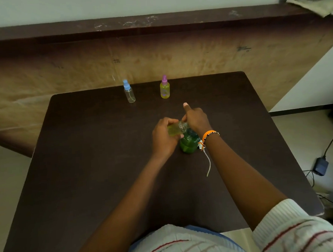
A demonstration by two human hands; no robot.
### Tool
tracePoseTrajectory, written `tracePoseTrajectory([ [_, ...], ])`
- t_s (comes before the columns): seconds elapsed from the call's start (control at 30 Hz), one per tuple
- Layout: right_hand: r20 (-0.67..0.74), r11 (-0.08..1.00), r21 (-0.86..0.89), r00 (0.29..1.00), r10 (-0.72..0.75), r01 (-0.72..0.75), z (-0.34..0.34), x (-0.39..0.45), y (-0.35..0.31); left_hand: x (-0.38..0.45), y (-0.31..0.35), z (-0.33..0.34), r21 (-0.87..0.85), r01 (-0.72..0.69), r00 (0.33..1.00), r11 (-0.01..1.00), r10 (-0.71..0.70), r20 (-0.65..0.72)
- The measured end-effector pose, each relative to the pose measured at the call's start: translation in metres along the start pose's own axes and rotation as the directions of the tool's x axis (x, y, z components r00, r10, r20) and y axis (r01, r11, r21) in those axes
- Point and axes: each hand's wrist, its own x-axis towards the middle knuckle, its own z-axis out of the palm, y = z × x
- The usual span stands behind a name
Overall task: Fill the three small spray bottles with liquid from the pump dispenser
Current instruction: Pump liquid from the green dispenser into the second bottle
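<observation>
No legible text, brand, number or sign anywhere in the head view. Faint dark marks on the tan board (157, 58) behind the table, too small and blurred to be read. Pale pattern on the yellow spray bottle (164, 90), not resolvable as lettering. No label discernible on the clear spray bottle (129, 94) or on the green pump dispenser (189, 144).
</observation>
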Motion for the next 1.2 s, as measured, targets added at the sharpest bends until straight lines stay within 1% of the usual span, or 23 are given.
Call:
tracePoseTrajectory([
  [0.13, 0.021, 1.000, 0.023, 1.000, 0.005, -0.005, -0.003, -0.003, -0.005, -0.001, 0.003, -0.003, -0.021, -0.010, 1.000, 1.000, 0.010, -0.005],
  [0.23, 0.047, 1.000, -0.005, 0.999, 0.005, -0.005, -0.006, -0.003, -0.008, 0.000, 0.003, -0.004, -0.021, -0.014, 1.000, 1.000, 0.014, 0.003],
  [0.3, 0.053, 1.000, 0.010, 0.999, 0.004, -0.004, -0.007, -0.003, -0.007, 0.001, 0.003, -0.003, -0.016, -0.015, 1.000, 1.000, 0.015, 0.003],
  [0.37, 0.033, 1.000, 0.021, 0.999, 0.008, -0.008, -0.006, -0.004, -0.006, 0.001, 0.003, -0.003, -0.012, -0.011, 1.000, 1.000, 0.011, 0.008],
  [0.47, -0.046, 0.999, -0.033, 0.999, 0.016, -0.018, -0.001, -0.005, -0.003, 0.001, 0.000, -0.001, -0.010, -0.004, 1.000, 1.000, 0.004, 0.009],
  [0.53, -0.070, 0.998, -0.052, 0.997, 0.020, -0.024, 0.001, -0.004, -0.001, 0.002, -0.002, 0.001, -0.014, -0.009, 1.000, 1.000, 0.009, 0.005],
  [0.87, -0.064, 1.000, -0.014, 0.998, -0.012, 0.011, 0.000, -0.005, -0.004, 0.002, -0.001, -0.003, -0.033, -0.006, 1.000, 0.999, 0.006, 0.008],
  [1.2, -0.067, 1.000, 0.002, 0.998, 0.010, -0.009, 0.003, -0.004, 0.000, 0.003, -0.005, 0.001, -0.023, 0.005, 1.000, 1.000, -0.005, 0.005],
])
